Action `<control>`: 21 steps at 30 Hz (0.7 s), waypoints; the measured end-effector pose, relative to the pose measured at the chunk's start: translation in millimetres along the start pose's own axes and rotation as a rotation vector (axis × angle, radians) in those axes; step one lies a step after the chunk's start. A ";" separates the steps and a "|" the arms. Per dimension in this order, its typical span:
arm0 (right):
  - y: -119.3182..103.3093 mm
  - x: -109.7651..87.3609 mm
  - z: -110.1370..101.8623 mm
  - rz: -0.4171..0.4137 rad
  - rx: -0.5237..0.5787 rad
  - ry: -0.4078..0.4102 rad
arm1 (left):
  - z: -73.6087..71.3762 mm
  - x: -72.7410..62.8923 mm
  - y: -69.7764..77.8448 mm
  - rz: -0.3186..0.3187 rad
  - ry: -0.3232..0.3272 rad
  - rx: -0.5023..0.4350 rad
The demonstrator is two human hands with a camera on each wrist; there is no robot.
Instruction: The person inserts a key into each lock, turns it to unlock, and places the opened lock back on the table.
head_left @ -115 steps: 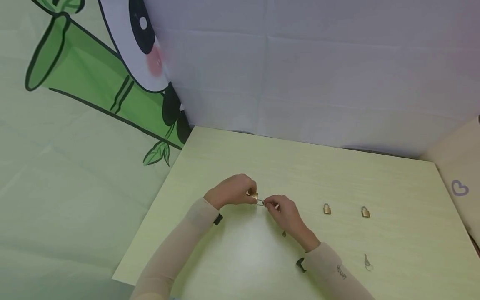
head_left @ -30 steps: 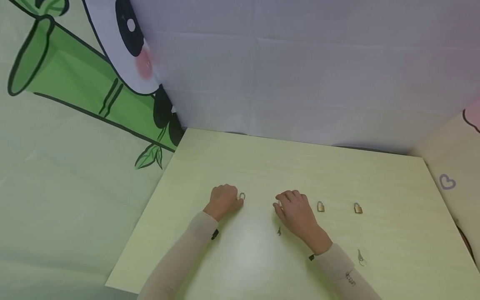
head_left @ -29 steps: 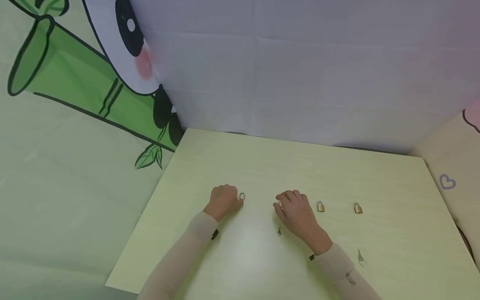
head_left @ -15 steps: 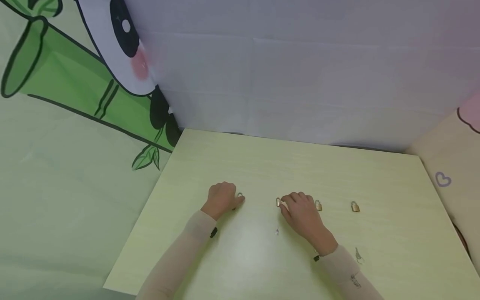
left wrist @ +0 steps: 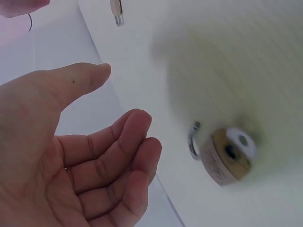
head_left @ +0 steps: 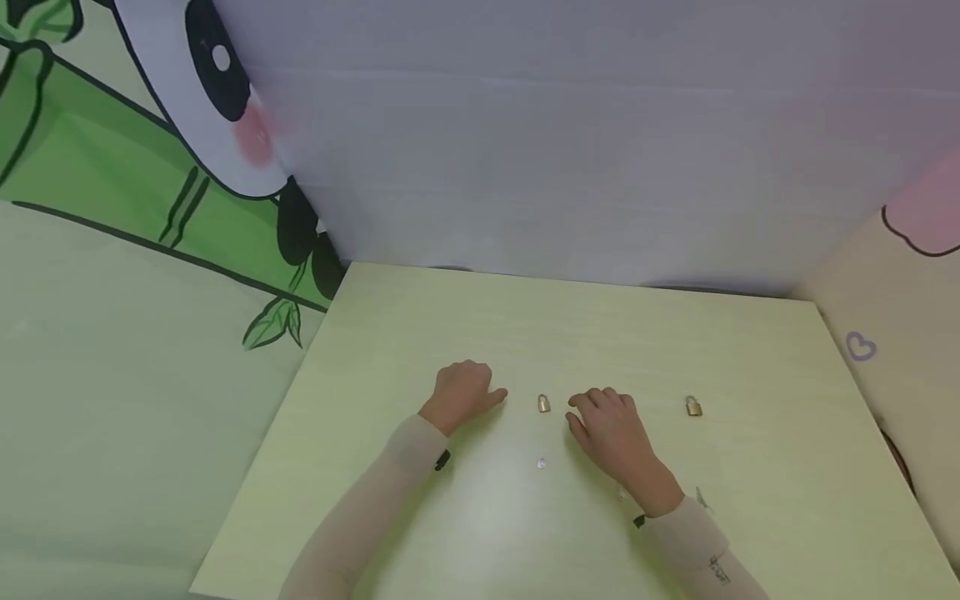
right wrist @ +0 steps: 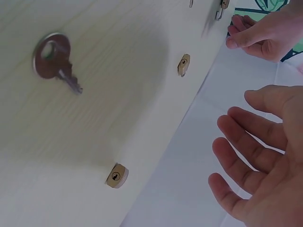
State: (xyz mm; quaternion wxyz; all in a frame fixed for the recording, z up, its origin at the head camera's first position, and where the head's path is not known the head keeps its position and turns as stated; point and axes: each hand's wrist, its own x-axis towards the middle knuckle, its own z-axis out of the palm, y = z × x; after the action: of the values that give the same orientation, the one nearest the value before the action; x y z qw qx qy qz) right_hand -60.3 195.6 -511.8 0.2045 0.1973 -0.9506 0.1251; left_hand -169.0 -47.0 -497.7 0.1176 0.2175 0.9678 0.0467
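Observation:
My left hand (head_left: 463,396) hovers over the left of the table, thumb stretched out and fingers loosely bent, holding nothing. In the left wrist view a brass padlock (left wrist: 221,163) with its shackle swung open lies below it, a key (left wrist: 242,141) in its keyway; the head view hides this padlock behind the hand. My right hand (head_left: 611,433), fingers spread and relaxed, is just right of a second brass padlock (head_left: 543,404). A third padlock (right wrist: 117,176) and a loose key (right wrist: 52,56) lie below the right hand in the right wrist view.
A further brass padlock (head_left: 693,406) sits on the right of the pale tabletop (head_left: 585,333). A small key (head_left: 542,463) lies nearer the front, and another key (head_left: 701,497) lies by the right sleeve. Printed cloth walls (head_left: 525,167) stand behind the table.
My left hand has let go of the padlock it gripped and shifted right, its thumb now stretched out. The right hand has come away from the second padlock, rightward, covering the third in the head view.

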 end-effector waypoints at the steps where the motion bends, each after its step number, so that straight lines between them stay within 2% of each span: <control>1: 1.0 -1.2 -0.5 0.003 -0.003 -0.003 | -0.5 1.7 3.0 0.005 -0.003 0.004; 10: 7.5 -14.0 -6.1 0.044 -0.012 -0.009 | -0.6 12.1 26.3 0.045 -0.042 -0.011; 17: 10.8 -24.9 -8.0 0.091 -0.004 -0.028 | 4.7 17.1 42.3 0.099 -0.029 -0.007; 21: 12.1 -30.9 -10.0 0.097 -0.007 -0.027 | 7.7 21.2 51.7 0.110 -0.026 -0.003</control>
State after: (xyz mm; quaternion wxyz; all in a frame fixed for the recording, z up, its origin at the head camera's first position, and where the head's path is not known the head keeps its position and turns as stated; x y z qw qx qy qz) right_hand -36.2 219.6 -518.3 0.1858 0.1519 -0.9622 0.1289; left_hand -164.6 9.0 -502.2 0.1280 0.2705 0.9528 0.0519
